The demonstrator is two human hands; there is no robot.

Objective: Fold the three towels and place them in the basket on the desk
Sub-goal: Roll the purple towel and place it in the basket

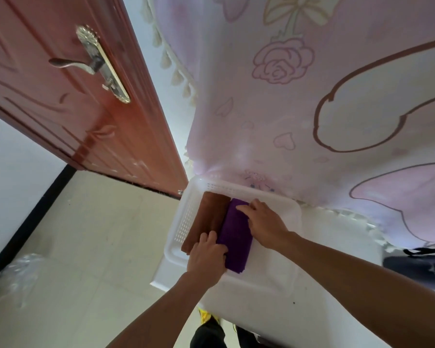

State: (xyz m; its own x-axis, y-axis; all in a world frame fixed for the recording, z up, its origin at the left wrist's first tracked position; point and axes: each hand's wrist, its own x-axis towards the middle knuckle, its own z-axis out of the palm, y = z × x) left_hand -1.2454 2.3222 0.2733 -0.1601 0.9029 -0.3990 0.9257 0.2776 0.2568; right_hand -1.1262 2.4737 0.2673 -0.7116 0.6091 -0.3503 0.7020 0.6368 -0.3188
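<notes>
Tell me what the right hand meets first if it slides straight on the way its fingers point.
Probably the brown towel: the right hand lies on the purple towel in the basket, fingers pointing across at it.

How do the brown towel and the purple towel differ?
The brown towel lies by the holed wall of the basket; the purple towel lies right of it, nearer the middle. The right hand rests on the purple towel, not the brown towel. Both are folded, side by side.

The left hand covers the brown towel's six-o'clock end; at four o'clock, a dark bag runs past the edge.
</notes>
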